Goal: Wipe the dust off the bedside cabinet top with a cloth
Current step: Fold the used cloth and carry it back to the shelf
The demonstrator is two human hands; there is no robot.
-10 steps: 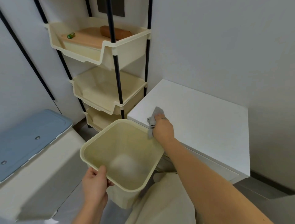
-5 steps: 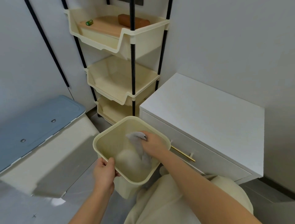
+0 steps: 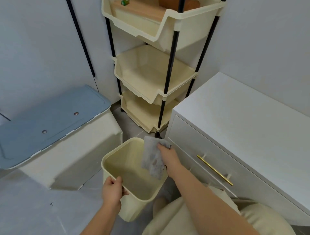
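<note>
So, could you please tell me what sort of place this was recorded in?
Most likely a corner of a bedroom at home. There is a white bedside cabinet with a brass drawer handle, a cream tiered storage rack against the wall, and a blue-lidded storage box.

No words, brand names or numbers can be read. The one sign is a small dark cross-shaped mark (image 3: pixel 51 204) on the grey floor (image 3: pixel 30 216), left of the square cream plastic bin (image 3: pixel 132 208). Far above the bin, a small green object (image 3: pixel 125 2) is too small for any label to be read.
</note>
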